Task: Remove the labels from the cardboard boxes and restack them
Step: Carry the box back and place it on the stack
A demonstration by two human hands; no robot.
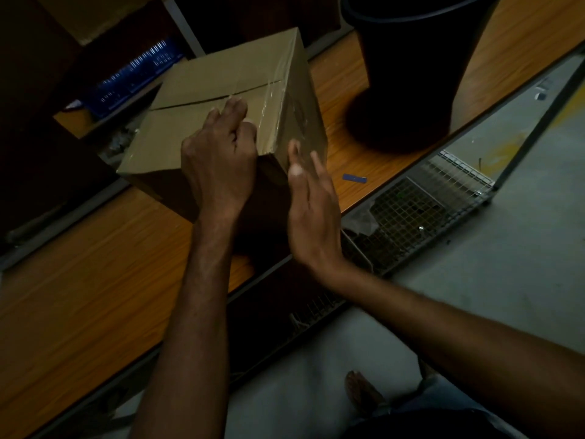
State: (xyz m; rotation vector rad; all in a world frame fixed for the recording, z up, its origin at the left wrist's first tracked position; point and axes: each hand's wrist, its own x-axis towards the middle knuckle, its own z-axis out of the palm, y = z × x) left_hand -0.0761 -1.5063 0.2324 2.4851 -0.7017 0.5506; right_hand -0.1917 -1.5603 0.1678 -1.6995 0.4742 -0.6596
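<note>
Cardboard box [202, 122]: it sits on the wooden tabletop [95, 280], one corner turned towards me, flaps closed.
Clear tape [272, 90]: a shiny strip runs over the top of the box and down its right face.
My left grip [218, 160]: it rests on the box top by the near corner, thumb and curled fingers pinching at the tape.
My right grip [313, 210]: fingers straight and blurred, right by the box's right face; I cannot tell if they touch.
Black bucket [411, 74]: stands to the right of the box.
Blue strip [354, 178]: lies flat near the tabletop's edge.
</note>
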